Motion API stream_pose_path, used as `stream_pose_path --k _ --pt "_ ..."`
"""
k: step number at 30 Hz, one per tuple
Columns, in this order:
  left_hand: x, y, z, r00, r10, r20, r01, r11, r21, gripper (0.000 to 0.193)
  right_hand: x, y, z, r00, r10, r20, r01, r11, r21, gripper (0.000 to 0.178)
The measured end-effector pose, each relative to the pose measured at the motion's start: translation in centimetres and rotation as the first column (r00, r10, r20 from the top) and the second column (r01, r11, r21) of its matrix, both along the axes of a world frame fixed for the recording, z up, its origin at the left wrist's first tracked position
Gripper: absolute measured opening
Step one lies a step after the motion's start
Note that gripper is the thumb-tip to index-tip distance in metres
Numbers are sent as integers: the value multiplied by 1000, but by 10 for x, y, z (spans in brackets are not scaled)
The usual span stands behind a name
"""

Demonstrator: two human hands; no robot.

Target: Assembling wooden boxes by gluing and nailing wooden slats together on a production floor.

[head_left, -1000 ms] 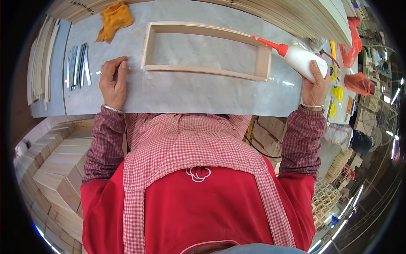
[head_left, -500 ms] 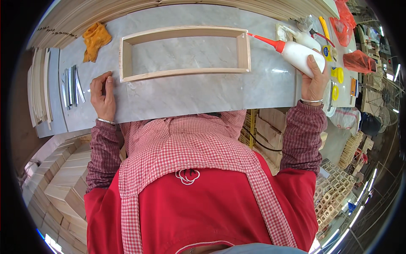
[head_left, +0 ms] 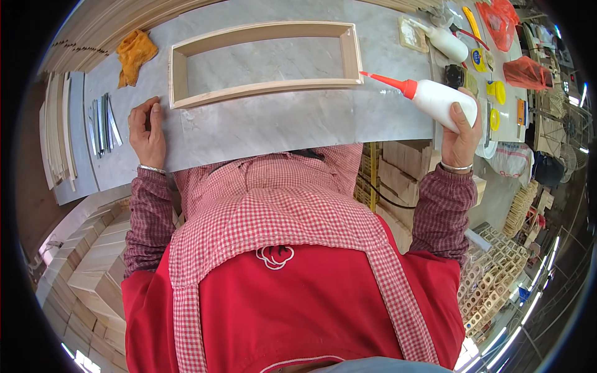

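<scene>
Wood frame (head_left: 267, 91) on grey tabletop (head_left: 267, 124), nr R corner by red nozzle (head_left: 393, 83) of white btl (head_left: 443, 103), R hand's (head_left: 461, 138) fingers wrapped round btl, L hand (head_left: 148, 135) nr frame's L end, fingers half-curled w/ narrow gap, metal strips (head_left: 104, 126) further L.

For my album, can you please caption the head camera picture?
Right hand holding a white bottle, its red nozzle at the corner of a wooden frame; left hand loosely curled, empty.
</scene>
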State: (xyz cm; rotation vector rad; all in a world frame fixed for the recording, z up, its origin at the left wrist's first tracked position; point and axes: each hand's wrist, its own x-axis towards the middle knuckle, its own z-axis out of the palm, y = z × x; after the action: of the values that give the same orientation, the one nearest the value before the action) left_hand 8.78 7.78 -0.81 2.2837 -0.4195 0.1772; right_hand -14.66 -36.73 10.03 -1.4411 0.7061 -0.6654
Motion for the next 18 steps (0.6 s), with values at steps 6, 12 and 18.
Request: stream_pose_path --k 6,12,18 --pt "-2 2 1 1000 12 24 -12 1000 -17 17 -14 11 0 1000 -4 0 4 1000 -29 43" --pt "2 -3 0 994 45 95 -40 998 -56 13 23 59 10 995 78 55 -82 993 84 44" --pt "-2 -2 4 991 55 119 -44 994 -95 13 101 130 9 946 323 21 -322 947 -6 50"
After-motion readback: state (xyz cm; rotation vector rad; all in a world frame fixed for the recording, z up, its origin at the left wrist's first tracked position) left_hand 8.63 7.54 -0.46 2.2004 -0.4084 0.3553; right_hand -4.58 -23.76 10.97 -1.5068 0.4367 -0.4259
